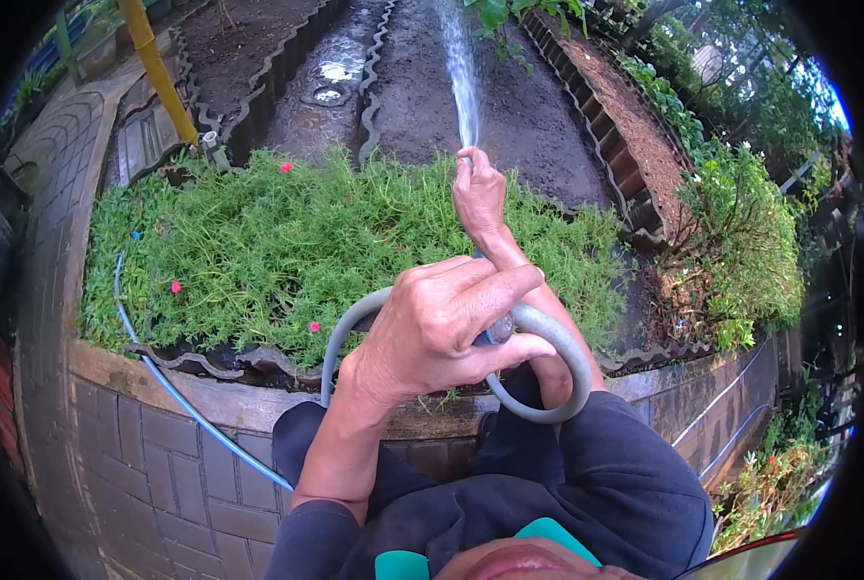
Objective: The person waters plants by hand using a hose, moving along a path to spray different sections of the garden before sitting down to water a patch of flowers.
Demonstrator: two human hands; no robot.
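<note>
A grey garden hose (575,372) loops around in front of my body. My left hand (442,319) is closed around a darker section of it, and the loop curves out on both sides of that hand. Farther forward, my right hand (480,193) grips the hose's end, with the thumb up by the opening. From there a jet of water (463,92) shoots away over the dark soil (413,106). Low green plants (277,251) with a few pink flowers spread below both hands. My fingers hide part of the hose.
Wavy edging (367,101) borders the soil beds. A blue hose (186,406) crosses the brick paving (171,464) at left. A yellow pole (157,68) stands at upper left. Leafy bushes (741,232) grow at right. A low kerb (132,372) runs before the plants.
</note>
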